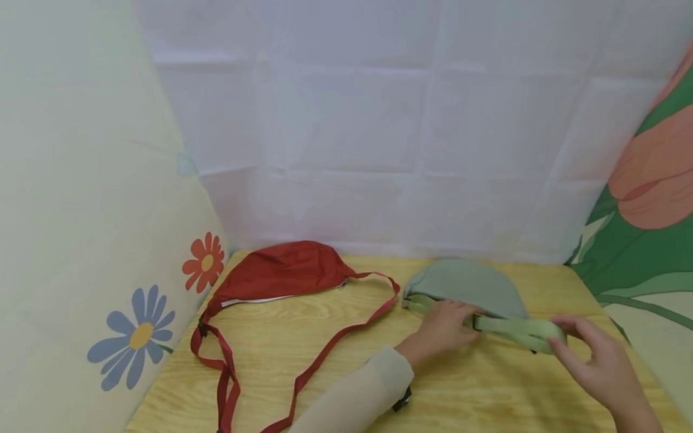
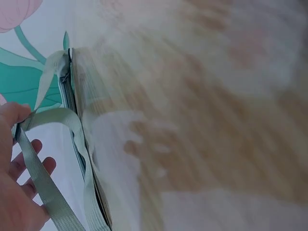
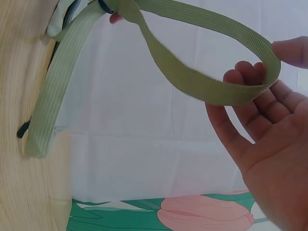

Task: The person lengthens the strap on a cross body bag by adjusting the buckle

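A pale green waist bag [image 1: 465, 279] lies at the back right of the wooden table. My left hand [image 1: 446, 329] pinches its light green strap [image 2: 45, 180] beside a small dark slider [image 1: 476, 322], at the bag's front edge. To the right, my right hand [image 1: 598, 355] holds the end of a strap loop [image 3: 192, 82] between thumb and fingers, raised off the table. The right wrist view shows the loop spread open, with another length of strap hanging near the tabletop. My left fingertips are partly hidden in the head view.
A red waist bag [image 1: 292, 270] lies at the back left, its long red strap [image 1: 319, 361] trailing to the front. A black buckle [image 1: 402, 400] shows beside my left sleeve. White cloth [image 1: 346, 120] hangs behind the table [image 1: 271, 343], with flower-patterned walls on both sides.
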Demonstrator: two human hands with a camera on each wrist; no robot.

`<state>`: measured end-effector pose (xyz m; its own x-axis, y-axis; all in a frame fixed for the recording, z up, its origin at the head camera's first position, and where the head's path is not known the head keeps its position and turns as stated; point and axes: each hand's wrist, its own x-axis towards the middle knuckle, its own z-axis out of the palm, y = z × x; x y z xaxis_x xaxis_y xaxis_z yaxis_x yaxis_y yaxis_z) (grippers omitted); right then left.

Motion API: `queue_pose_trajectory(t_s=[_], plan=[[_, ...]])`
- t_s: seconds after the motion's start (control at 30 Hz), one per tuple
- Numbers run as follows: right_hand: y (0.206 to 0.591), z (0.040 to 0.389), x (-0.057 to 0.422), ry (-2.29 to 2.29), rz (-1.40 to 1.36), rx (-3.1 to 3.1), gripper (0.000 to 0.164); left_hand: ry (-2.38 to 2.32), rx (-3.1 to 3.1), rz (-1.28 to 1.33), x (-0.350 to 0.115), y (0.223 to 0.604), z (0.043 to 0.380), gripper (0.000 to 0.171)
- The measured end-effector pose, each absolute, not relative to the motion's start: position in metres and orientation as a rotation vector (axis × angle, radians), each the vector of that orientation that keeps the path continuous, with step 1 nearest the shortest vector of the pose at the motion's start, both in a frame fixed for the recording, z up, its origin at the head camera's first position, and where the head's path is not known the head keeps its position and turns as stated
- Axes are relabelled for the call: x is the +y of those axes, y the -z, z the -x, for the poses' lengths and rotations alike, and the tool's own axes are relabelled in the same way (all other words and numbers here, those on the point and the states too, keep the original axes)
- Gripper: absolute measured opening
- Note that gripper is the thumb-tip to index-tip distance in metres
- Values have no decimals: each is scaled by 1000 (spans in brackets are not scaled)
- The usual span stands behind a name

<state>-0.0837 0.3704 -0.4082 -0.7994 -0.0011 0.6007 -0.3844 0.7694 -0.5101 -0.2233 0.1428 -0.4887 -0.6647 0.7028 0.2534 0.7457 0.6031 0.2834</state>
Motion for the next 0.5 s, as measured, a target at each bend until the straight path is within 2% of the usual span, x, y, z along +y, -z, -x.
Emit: queue_pose_trajectory(t_s=[0.2,0.5], plan=[[410,85,370,-887,-271,-2351,29,557,-2697,1213,144,488,223,36],[411,84,372,-980,-200,-2305,26,574,-2741,1216,140,484,225,41]])
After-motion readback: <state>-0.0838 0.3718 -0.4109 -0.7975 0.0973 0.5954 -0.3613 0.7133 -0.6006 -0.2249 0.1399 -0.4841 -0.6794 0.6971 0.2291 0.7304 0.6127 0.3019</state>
